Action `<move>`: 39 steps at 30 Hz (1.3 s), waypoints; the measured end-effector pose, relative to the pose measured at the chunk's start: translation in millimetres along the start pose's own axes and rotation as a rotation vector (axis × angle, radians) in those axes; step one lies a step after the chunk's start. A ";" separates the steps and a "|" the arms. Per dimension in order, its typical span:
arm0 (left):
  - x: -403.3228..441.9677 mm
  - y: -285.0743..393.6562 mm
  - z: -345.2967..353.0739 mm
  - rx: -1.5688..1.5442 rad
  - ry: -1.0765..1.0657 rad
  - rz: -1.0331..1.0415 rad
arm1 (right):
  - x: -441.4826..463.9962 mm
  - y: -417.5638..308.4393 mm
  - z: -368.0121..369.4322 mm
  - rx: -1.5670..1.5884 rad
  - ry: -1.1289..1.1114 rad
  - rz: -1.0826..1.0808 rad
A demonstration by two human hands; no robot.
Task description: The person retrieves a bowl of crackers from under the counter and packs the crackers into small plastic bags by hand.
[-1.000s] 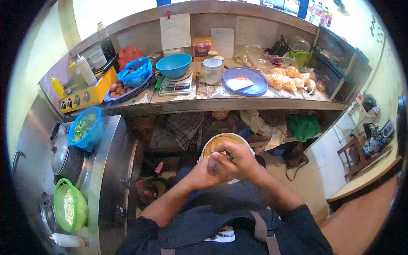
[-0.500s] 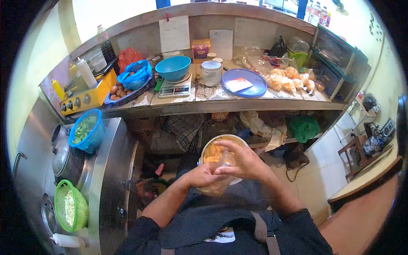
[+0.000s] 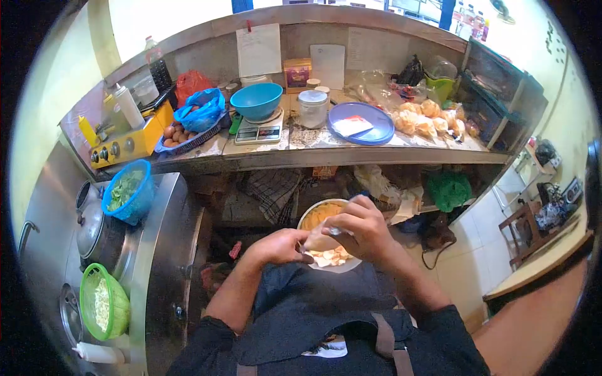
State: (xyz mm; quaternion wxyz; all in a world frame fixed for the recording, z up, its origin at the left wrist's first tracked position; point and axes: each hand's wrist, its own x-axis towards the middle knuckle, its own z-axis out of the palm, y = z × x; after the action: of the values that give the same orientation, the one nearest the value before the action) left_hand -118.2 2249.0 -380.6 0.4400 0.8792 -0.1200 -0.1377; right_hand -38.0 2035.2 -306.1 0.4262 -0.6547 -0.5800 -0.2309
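Observation:
A white bucket (image 3: 342, 268) stands between my knees, with orange and pale chip-like pieces (image 3: 329, 255) inside. Over its mouth, a clear plastic bag (image 3: 318, 240) is stretched between my hands. On its left side, my left hand (image 3: 282, 246) pinches the bag, thumb toward the bucket. My right hand (image 3: 365, 227) is closed on the bag's upper right part, its fingers curled. What the bag contains is hard to make out, and the hands hide part of the bucket's rim.
On the counter ahead are a scale (image 3: 259, 133) with a blue bowl (image 3: 256, 101), a lidded jar (image 3: 312, 109), a blue-purple plate (image 3: 379, 133) and several filled bags (image 3: 426, 122). A steel stove unit (image 3: 160, 232) at left carries a green basket (image 3: 119, 316) and blue basket (image 3: 143, 200).
My right hand has gone from spread fingers to a closed grip and risen slightly. My hands have moved apart with the bag between them, and more of the bucket's contents shows.

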 end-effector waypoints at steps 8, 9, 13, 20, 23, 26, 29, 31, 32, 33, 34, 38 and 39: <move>-27.6 44.6 -25.1 -0.162 0.279 0.324 | 31.3 4.8 -8.5 -0.080 -0.176 -0.062; -31.2 48.4 -28.8 0.032 0.241 0.383 | 34.4 1.5 -8.2 -0.074 -0.166 -0.076; -20.7 70.6 -15.7 -0.247 0.206 0.244 | 31.6 -3.0 -0.5 -0.074 -0.195 -0.056; 8.0 60.1 22.4 -0.287 0.326 0.266 | 23.6 6.0 2.6 -0.009 -0.202 -0.074; 5.6 52.9 22.8 -0.384 0.180 0.198 | 19.0 2.4 0.4 -0.003 -0.171 -0.067; 9.0 47.4 15.2 -0.454 0.033 0.154 | 14.5 5.0 -3.1 -0.034 -0.119 0.023; 13.2 44.4 3.0 -0.557 -0.078 0.101 | 9.5 15.1 2.3 -0.033 -0.040 0.194; 20.2 36.1 -0.9 -0.600 -0.094 0.098 | 8.9 14.1 2.4 -0.085 0.018 0.211; 21.4 36.6 -6.3 -0.666 -0.141 0.044 | 9.1 14.1 1.4 -0.113 0.048 0.218; 20.9 36.1 -11.7 -0.737 -0.192 -0.015 | 7.7 12.0 -0.8 -0.100 0.043 0.196; 19.8 34.7 -14.1 -0.808 -0.247 -0.075 | 7.9 8.7 -2.8 -0.096 0.062 0.187; 25.4 26.7 -15.7 -0.802 -0.288 0.001 | 5.3 4.5 -16.1 -0.059 0.070 0.283; 25.5 24.1 -16.7 -0.699 -0.263 -0.002 | 7.8 5.1 -21.6 -0.040 0.031 0.339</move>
State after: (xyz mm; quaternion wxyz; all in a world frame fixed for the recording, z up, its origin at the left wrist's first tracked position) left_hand -90.8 2238.9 -355.0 0.6943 0.6509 -0.1201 -0.2825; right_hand -27.3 2022.0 -289.8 0.4548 -0.7478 -0.4499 -0.1774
